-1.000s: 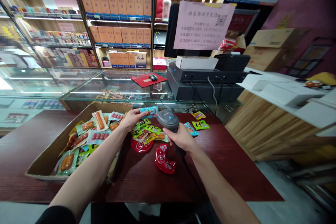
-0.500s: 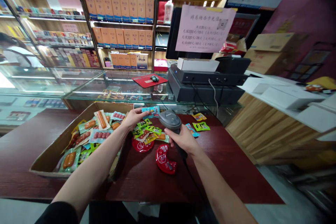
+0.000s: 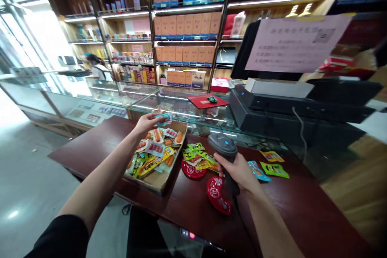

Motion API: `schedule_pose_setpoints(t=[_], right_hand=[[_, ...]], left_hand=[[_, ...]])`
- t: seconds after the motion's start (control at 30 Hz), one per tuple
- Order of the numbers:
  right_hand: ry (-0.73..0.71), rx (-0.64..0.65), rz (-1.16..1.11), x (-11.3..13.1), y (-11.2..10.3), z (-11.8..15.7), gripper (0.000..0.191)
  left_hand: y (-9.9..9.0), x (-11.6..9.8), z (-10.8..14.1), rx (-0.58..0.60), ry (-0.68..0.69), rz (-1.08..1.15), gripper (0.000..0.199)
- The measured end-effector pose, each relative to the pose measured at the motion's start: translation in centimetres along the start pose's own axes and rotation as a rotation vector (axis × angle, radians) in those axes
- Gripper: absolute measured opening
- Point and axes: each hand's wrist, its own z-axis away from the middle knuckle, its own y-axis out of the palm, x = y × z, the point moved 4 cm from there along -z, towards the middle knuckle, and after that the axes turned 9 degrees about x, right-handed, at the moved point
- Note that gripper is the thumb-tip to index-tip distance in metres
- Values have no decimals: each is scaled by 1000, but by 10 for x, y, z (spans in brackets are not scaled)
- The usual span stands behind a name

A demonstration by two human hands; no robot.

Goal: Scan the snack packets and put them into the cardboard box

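Note:
Between the fingers of my left hand (image 3: 145, 123) is a small blue snack packet (image 3: 165, 118), held above the far side of a cardboard box (image 3: 163, 187). Inside that box lie wrapped sausages (image 3: 155, 148) and other snack packets. My right hand (image 3: 238, 171) grips a dark grey barcode scanner (image 3: 223, 148) by its handle, with a blue light showing on top. Left of the scanner, green and yellow packets (image 3: 201, 156) are heaped partly over a round red packet (image 3: 192, 170). A second, curved red packet (image 3: 217, 194) lies just below the scanner.
On the right of the dark red table (image 3: 187, 209) lie a blue packet (image 3: 258, 170), a green packet (image 3: 274, 169) and a yellow packet (image 3: 271, 156). Behind stand a glass counter (image 3: 145, 98), a monitor with a pink notice (image 3: 298, 44) and a mouse (image 3: 212, 99). Another person (image 3: 99, 68) is far left.
My view has swung left. My left hand has carried the blue packet from beside the green heap to above the box. The scanner, still in my right hand, now has a blue light showing.

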Motion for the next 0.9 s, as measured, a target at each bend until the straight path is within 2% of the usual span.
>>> schedule_pose_setpoints(t=[0.1,0.17,0.27,0.37,0.43,0.5,0.8,0.9], right_hand=[[-9,30,-25,2,9,-7,32],[-19,54,-36,3,14,-11,32],[-28,70,-31,6,17,-13,31],[-19,55,-35,7,13,-9,32],[-16,29,-28,7,8,-6,32],[-13,3,-14,6,0,-1,32],[18,-128,13,-7,-40,22,32],[63,-160,38,-13,-52,29,34]], left_hand=[[-34,-17,20,-81,-9,8,53],[-46,-23,30,-134,-11,10,53],[-47,-23,34,-148,-22,-9,55],[-31,-13,26,-98,-40,-42,58],[-12,-4,18,-38,-49,-54,59],[16,6,11,39,-51,-45,57],[172,49,-13,427,-37,-161,46],[204,70,-22,500,-36,-215,44]])
